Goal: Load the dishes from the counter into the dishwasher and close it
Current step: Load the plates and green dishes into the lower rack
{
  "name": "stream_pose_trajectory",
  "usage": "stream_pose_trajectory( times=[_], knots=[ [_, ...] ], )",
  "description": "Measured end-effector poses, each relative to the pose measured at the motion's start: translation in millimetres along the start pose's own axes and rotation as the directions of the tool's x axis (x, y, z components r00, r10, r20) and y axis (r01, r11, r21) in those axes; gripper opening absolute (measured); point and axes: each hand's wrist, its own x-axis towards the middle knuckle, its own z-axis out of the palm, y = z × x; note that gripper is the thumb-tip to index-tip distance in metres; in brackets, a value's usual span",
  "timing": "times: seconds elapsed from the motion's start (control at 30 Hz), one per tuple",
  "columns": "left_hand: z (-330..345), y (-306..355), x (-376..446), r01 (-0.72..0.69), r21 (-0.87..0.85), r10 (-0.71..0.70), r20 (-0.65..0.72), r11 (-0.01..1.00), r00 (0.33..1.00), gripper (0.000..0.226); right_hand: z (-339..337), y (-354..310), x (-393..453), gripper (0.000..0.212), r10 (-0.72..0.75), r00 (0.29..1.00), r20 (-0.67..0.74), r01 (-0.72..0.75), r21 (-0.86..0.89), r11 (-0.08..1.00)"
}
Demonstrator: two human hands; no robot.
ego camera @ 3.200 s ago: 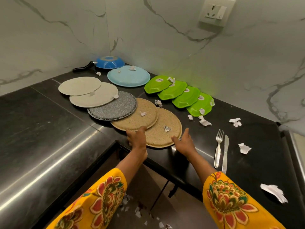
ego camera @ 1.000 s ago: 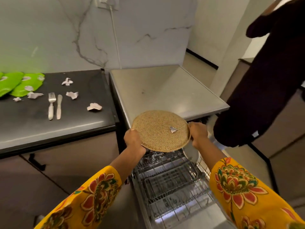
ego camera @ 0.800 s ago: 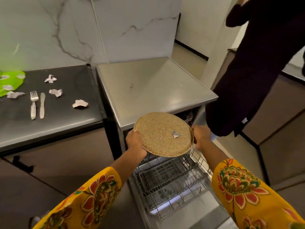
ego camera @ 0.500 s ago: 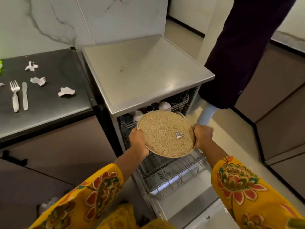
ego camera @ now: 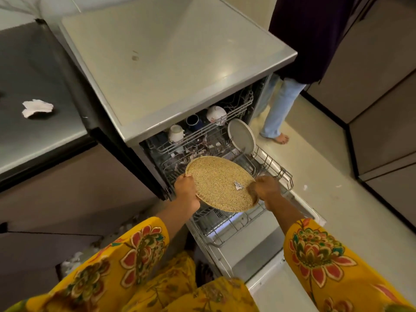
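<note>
I hold a round tan speckled plate (ego camera: 216, 183) nearly flat over the pulled-out lower rack (ego camera: 234, 224) of the open dishwasher (ego camera: 180, 64). My left hand (ego camera: 188, 191) grips its left rim and my right hand (ego camera: 264, 191) grips its right rim. A small scrap of paper (ego camera: 238, 185) lies on the plate. A pale plate (ego camera: 242, 136) stands upright at the rack's far right. The upper rack (ego camera: 202, 129) holds a white cup (ego camera: 176, 132), a dark cup (ego camera: 192, 121) and a white bowl (ego camera: 216, 114).
The dishwasher door (ego camera: 265, 251) lies open and flat below the rack. Another person (ego camera: 304, 41) in dark top and jeans stands just right of the machine. The dark counter (ego camera: 33, 86) at left carries a torn paper scrap (ego camera: 37, 108). Paper bits litter the floor at lower left.
I have carried the plate from the counter to the dishwasher and lowered it over the lower rack. My view has tilted down, so the racks and their contents now show.
</note>
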Motion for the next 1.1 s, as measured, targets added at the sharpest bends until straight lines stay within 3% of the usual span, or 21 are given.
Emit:
stream_pose_trajectory(
  times=[0.07, 0.17, 0.27, 0.43, 0.5, 0.6, 0.7, 0.83, 0.97, 1.1],
  knots=[
    [6, -3, 13, 0.024, 0.015, -0.024, -0.027, 1.000, 0.999, 0.032, 6, 6, 8, 0.046, -0.007, 0.994, 0.108, 0.010, -0.035, 0.999],
    [18, -2, 33, 0.051, 0.059, -0.049, -0.032, 0.997, 0.998, 0.035, 14, 11, 17, 0.068, -0.068, 0.958, 0.279, 0.064, 0.023, 0.998],
    [36, 6, 48, 0.090, 0.094, -0.087, -0.038, 0.991, 0.995, 0.036, 22, 11, 31, 0.096, -0.128, 0.888, 0.443, 0.177, -0.070, 0.982],
    [71, 20, 84, 0.103, 0.193, -0.107, 0.015, 0.976, 0.994, 0.035, 40, 9, 74, 0.118, -0.134, 0.882, 0.452, 0.246, -0.198, 0.949],
    [84, 24, 100, 0.091, 0.226, -0.099, 0.024, 0.970, 0.995, 0.034, 44, 10, 91, 0.117, -0.149, 0.879, 0.453, 0.269, -0.214, 0.939],
    [108, 28, 123, 0.065, 0.238, -0.080, 0.053, 0.969, 0.995, 0.034, 42, 8, 114, 0.093, -0.165, 0.867, 0.471, 0.327, -0.287, 0.900],
    [131, 28, 149, 0.067, 0.207, -0.086, 0.086, 0.976, 0.993, 0.037, 43, 10, 142, 0.069, -0.293, 0.894, 0.339, 0.428, -0.447, 0.786],
    [156, 24, 186, 0.098, 0.114, -0.118, 0.185, 0.989, 0.976, 0.038, 47, 1, 177, 0.044, -0.401, 0.897, 0.188, 0.415, -0.670, 0.616],
    [169, 20, 211, 0.165, 0.108, -0.189, 0.271, 0.980, 0.944, 0.031, 45, -10, 223, 0.029, -0.409, 0.909, 0.080, 0.346, -0.691, 0.635],
    [163, 5, 226, 0.186, 0.179, -0.224, 0.222, 0.966, 0.949, 0.041, 44, -19, 273, 0.039, -0.382, 0.924, 0.024, 0.295, -0.683, 0.669]
  ],
)
